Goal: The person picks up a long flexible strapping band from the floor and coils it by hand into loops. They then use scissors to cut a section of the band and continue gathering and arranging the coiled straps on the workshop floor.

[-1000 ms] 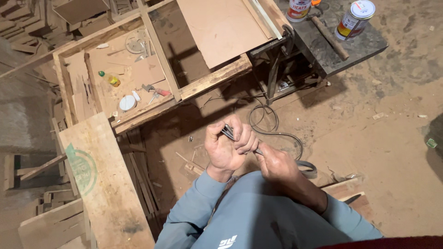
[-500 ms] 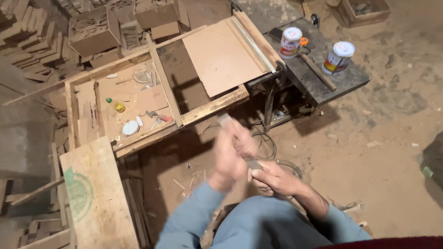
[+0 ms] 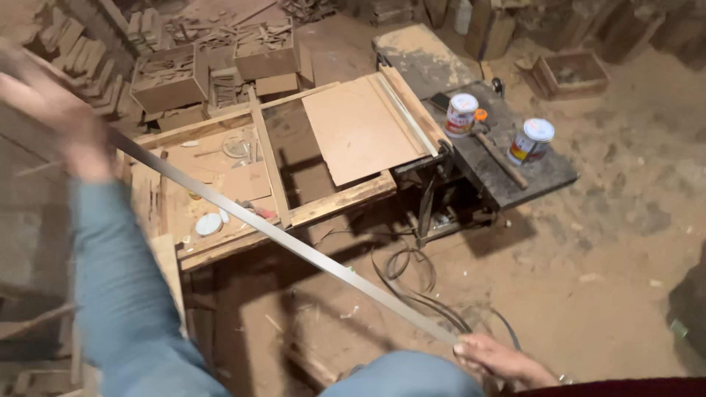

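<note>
Metal band [image 3: 294, 246] now drawn out long and taut, running on a slant from upper left down to lower right, above the dirt floor [image 3: 588, 294] and across the front of the workbench [image 3: 346, 202]. Big change from a second ago: then both hands bunched together low over the lap, working at one small spot; half a second ago beginning to part. Now flung wide, well apart, the strip stretched straight between them. Looks like the band pulled free or unrolled to full reach, judging by the span.

Left hand [image 3: 55, 117] up high at the far left, smeared by motion; seems to have the upper end of the band, though fingers too blurred to say whether clenched. Right hand [image 3: 500, 360] low at the bottom edge, fingers closed around the lower end of the strip, gripping it. Blue sleeve [image 3: 125, 294] filling the left foreground.

Beyond: more band lying in loose coils [image 3: 419, 283] on the floor just past the right hand. Two tins [image 3: 462, 114] on the dark side table [image 3: 515, 173], hammer [image 3: 496, 151] between them. Flat board [image 3: 360, 129] on the bench, small clutter in its tray.

Hard to tell: where exactly the band ends inside the left fist, and whether the taut strip joins the floor coils. Right wrist cut off by the frame.
</note>
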